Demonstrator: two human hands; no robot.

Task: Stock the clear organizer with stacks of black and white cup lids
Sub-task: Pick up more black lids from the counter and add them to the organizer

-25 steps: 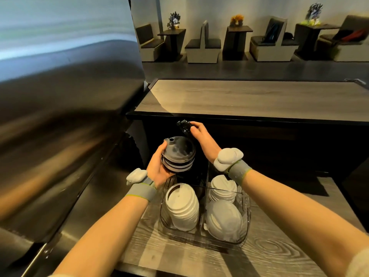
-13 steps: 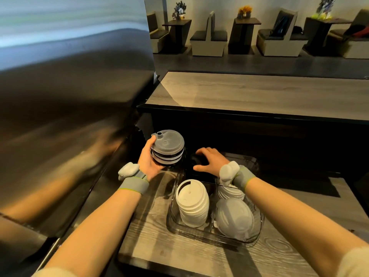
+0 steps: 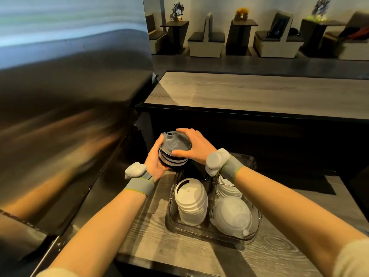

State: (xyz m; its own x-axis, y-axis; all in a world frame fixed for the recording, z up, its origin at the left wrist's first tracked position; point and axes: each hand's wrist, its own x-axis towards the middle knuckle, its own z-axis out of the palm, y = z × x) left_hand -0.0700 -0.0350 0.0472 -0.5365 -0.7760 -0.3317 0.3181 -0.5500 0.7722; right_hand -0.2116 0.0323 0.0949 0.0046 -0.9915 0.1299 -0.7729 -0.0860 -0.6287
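1. While your left hand [image 3: 154,162] cups the black lid stack [image 3: 174,149] from beneath, fingers wrapped around its side, it sits above the clear organizer [image 3: 214,231]
2. Your right hand [image 3: 196,145] caps it, fingers spread over the top lid's rim

At about 12 o'clock from the clear organizer [image 3: 214,226], both hands are gripping a short stack of black lids [image 3: 173,151]: the left hand [image 3: 156,159] is cupping it from the 9 o'clock side and below, while the right hand [image 3: 194,145] is lying over its top from 3 o'clock. The organizer is sitting on a wood-grain counter [image 3: 179,252], holding a tall white lid stack [image 3: 191,200] at 9 o'clock, a tilted translucent-looking stack [image 3: 232,217] at 4 o'clock and another white stack [image 3: 227,189] at 1 o'clock. Its far-left compartment is lying dark beneath the hands, possibly holding black lids already.
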